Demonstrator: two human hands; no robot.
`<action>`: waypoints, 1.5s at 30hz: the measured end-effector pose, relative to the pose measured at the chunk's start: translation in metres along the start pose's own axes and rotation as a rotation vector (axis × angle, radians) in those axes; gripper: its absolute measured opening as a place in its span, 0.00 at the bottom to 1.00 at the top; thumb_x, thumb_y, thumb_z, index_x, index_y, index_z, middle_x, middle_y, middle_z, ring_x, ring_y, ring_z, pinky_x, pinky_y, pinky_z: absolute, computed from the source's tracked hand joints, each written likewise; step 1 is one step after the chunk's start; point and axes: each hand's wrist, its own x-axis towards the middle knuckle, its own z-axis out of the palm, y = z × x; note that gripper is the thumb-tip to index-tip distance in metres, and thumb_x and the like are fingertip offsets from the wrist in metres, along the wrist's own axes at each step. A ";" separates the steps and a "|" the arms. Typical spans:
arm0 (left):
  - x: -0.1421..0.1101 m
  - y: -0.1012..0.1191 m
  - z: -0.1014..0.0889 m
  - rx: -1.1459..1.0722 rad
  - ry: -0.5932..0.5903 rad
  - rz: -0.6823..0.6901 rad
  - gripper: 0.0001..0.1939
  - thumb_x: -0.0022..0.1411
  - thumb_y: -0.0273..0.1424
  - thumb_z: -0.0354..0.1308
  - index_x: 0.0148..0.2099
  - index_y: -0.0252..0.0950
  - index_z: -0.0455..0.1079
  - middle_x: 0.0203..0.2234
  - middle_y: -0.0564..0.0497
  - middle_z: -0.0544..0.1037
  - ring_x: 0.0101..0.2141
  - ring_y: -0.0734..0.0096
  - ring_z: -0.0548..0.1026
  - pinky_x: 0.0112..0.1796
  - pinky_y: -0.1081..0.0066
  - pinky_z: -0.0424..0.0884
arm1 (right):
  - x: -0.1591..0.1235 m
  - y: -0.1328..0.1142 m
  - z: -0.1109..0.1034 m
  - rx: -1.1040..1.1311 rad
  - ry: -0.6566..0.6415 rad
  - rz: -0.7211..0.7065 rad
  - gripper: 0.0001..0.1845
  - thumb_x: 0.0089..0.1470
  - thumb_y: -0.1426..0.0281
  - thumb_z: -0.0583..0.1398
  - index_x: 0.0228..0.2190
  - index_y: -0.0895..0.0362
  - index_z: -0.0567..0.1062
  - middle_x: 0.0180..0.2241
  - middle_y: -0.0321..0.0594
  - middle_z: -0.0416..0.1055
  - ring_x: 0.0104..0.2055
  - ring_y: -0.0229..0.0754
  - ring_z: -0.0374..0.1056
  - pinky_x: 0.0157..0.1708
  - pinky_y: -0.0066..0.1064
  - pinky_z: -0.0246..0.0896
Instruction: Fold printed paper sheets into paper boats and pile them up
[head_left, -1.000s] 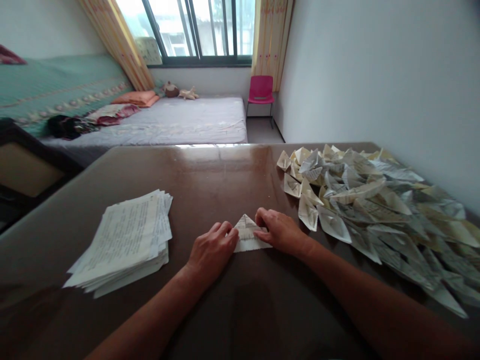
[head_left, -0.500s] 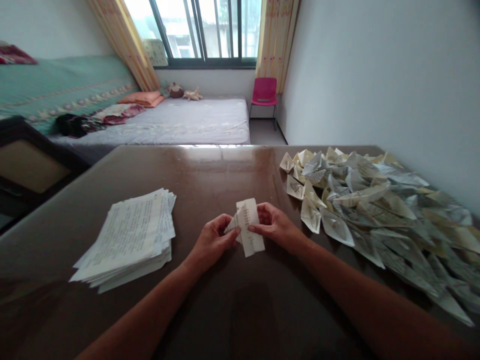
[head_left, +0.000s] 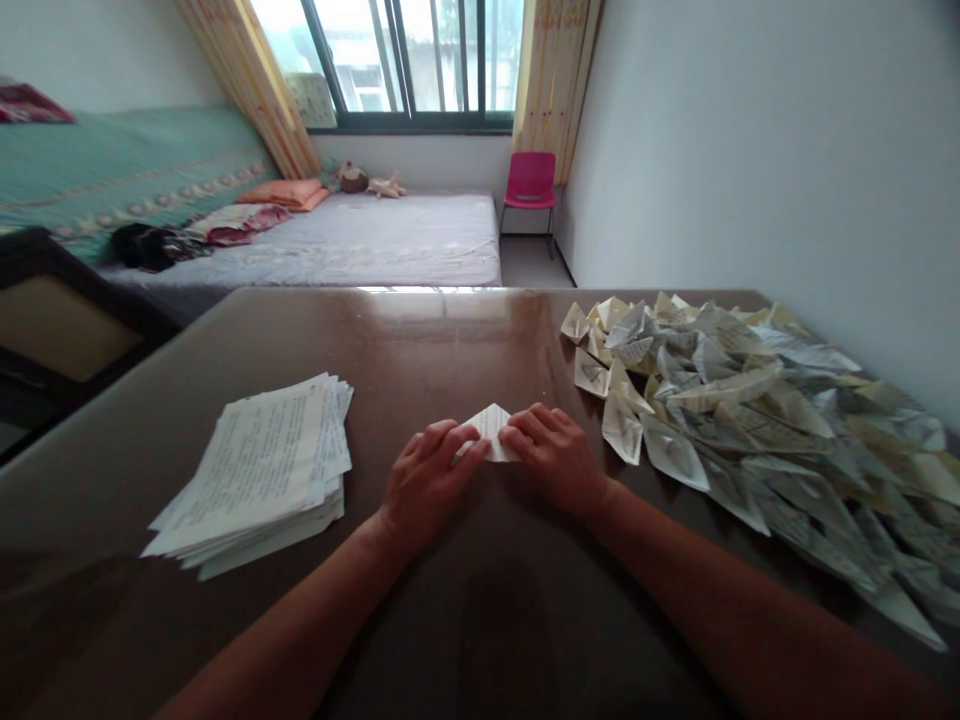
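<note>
A small folded piece of printed paper (head_left: pixel 491 425) lies on the dark brown table (head_left: pixel 420 340), its pointed tip facing away from me. My left hand (head_left: pixel 424 475) presses on its left side with bent fingers. My right hand (head_left: pixel 551 455) covers its right side, fingers curled down onto the fold. Most of the paper is hidden under both hands.
A stack of printed sheets (head_left: pixel 262 470) lies to the left of my hands. A large heap of folded paper boats (head_left: pixel 742 400) covers the table's right side by the white wall. Beyond the table stand a bed (head_left: pixel 337 240) and a pink chair (head_left: pixel 529 185).
Half a second ago both hands held the paper lifted and partly unfolded above the table. Now it is back down flat, and both hands press on it.
</note>
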 end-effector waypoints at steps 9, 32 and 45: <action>-0.001 -0.007 0.003 -0.026 -0.406 0.016 0.09 0.68 0.29 0.50 0.46 0.40 0.70 0.41 0.50 0.75 0.42 0.66 0.69 0.38 0.70 0.69 | 0.002 0.012 -0.011 0.133 -0.411 -0.066 0.11 0.59 0.71 0.57 0.43 0.52 0.74 0.44 0.41 0.72 0.47 0.45 0.61 0.43 0.36 0.50; 0.006 -0.026 0.021 -0.343 -0.333 -0.523 0.12 0.65 0.37 0.51 0.46 0.42 0.72 0.35 0.51 0.78 0.36 0.67 0.74 0.39 0.69 0.67 | -0.002 0.026 0.002 0.431 -0.435 0.460 0.07 0.57 0.67 0.57 0.38 0.54 0.72 0.34 0.40 0.75 0.35 0.41 0.70 0.33 0.27 0.54; 0.010 -0.024 0.025 -0.238 -0.332 -0.539 0.11 0.64 0.38 0.52 0.46 0.43 0.72 0.31 0.53 0.75 0.32 0.69 0.73 0.34 0.72 0.64 | -0.001 0.024 0.004 0.346 -0.438 0.475 0.07 0.57 0.66 0.57 0.38 0.54 0.70 0.33 0.39 0.75 0.34 0.41 0.70 0.30 0.28 0.50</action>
